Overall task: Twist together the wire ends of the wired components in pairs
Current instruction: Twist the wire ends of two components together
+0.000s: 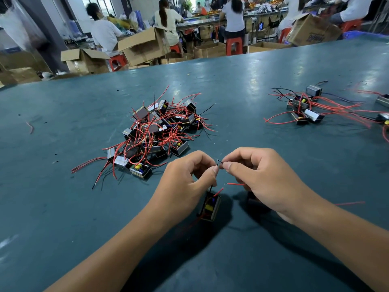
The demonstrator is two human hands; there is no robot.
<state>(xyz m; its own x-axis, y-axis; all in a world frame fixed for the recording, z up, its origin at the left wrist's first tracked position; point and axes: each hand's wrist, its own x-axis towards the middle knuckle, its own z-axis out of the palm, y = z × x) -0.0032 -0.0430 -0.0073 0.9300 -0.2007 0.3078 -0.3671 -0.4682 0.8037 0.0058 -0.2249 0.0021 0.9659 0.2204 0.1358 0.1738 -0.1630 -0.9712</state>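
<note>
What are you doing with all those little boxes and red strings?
A person is joining wires. The left hand and the right hand each pinch a thin black wire end, held together between the fingertips above the green table. A small component hangs below the left hand by its wire. A big pile of components with red wires lies further back on the table, and a smaller group lies off to the right.

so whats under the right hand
A dark component sits on the green table beneath the right hand, mostly hidden by the palm. A red wire end pokes out. The component's details cannot be seen.
</note>
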